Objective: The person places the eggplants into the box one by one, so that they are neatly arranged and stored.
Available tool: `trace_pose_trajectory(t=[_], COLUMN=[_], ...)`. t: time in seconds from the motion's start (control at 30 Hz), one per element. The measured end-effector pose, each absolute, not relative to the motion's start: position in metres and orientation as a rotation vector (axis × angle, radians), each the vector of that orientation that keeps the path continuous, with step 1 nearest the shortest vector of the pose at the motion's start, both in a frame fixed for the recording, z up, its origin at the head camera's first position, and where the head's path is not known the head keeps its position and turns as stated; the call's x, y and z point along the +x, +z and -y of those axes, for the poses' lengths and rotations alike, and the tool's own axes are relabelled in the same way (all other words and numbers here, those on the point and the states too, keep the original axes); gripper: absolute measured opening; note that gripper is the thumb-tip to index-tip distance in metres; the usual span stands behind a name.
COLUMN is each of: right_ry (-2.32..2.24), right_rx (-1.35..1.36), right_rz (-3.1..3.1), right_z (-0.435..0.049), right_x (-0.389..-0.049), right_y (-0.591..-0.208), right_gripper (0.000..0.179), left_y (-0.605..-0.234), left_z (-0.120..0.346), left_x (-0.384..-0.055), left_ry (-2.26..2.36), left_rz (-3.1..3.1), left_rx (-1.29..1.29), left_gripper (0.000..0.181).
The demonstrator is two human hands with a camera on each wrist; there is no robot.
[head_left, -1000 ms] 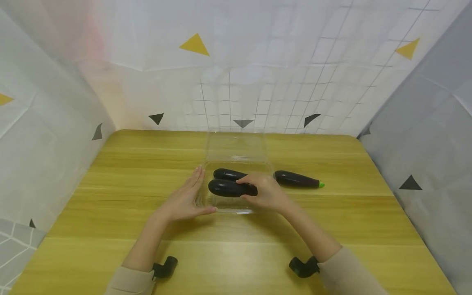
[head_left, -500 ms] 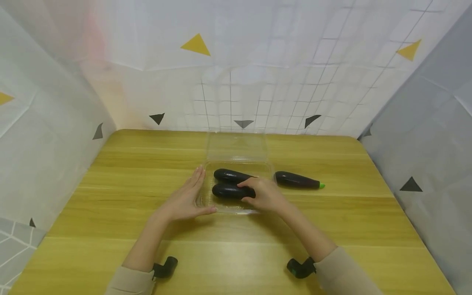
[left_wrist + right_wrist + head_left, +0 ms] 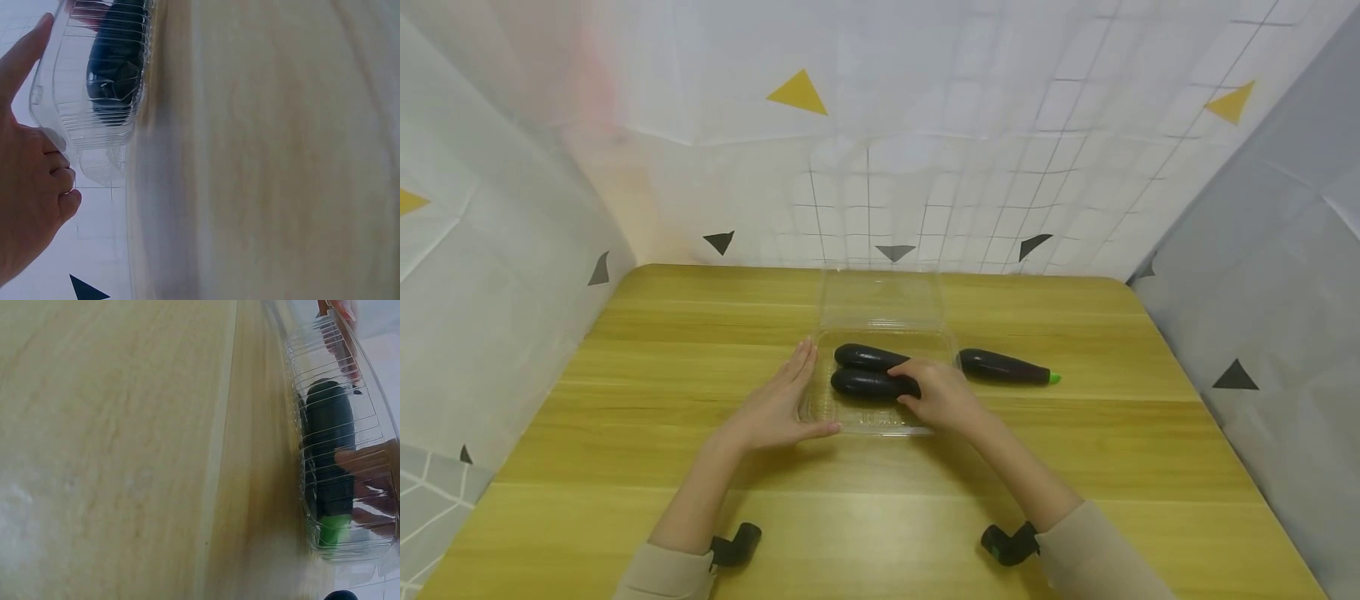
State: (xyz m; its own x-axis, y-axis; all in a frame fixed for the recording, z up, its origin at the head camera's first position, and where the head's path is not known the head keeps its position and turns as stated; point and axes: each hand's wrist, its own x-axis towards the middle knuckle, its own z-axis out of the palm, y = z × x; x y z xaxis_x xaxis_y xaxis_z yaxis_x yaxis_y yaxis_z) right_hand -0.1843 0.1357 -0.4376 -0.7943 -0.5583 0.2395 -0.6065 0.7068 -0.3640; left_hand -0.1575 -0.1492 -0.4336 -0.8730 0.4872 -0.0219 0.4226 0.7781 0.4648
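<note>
A clear plastic clamshell container (image 3: 880, 432) sits mid-table, its lid (image 3: 882, 298) folded back. Two dark eggplants lie side by side inside: a rear eggplant (image 3: 867, 357) and a front eggplant (image 3: 863, 385). Thumb and fingers of my right hand (image 3: 946, 396) grip the front one near its stem end; the green cap (image 3: 335, 529) shows through the ribbed wall in the right wrist view. My left hand (image 3: 775, 408) rests straight-fingered along the container's left side, thumb at the front rim; that wall also shows beside the hand (image 3: 28, 194) in the left wrist view.
To the right of the container a third eggplant (image 3: 1003, 367) lies on the wooden table (image 3: 1112, 450), green stem pointing right. White patterned sheets (image 3: 700, 183) stand behind and at both sides. Each wrist carries a black camera mount (image 3: 737, 544).
The right hand has lowered the front eggplant into the container, shifting slightly right, then nudged it back against the rear one. The left hand has stayed in place.
</note>
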Motion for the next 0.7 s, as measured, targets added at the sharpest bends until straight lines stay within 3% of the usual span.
trace_pose_trajectory(t=[0.37, 0.7], right_ry=[0.899, 1.554], right_rx=[0.917, 0.983], right_rz=[2.681, 2.426], right_z=[-0.147, -0.161], right_x=[-0.181, -0.167], right_y=[-0.435, -0.418], right_gripper=[0.048, 0.043], left_y=[-0.433, -0.432], left_z=[0.149, 0.148], left_x=[-0.157, -0.156], left_ry=[0.692, 0.708], left_rz=[-2.823, -2.819], left_rx=[0.721, 0.715], left_gripper=[0.119, 0.118])
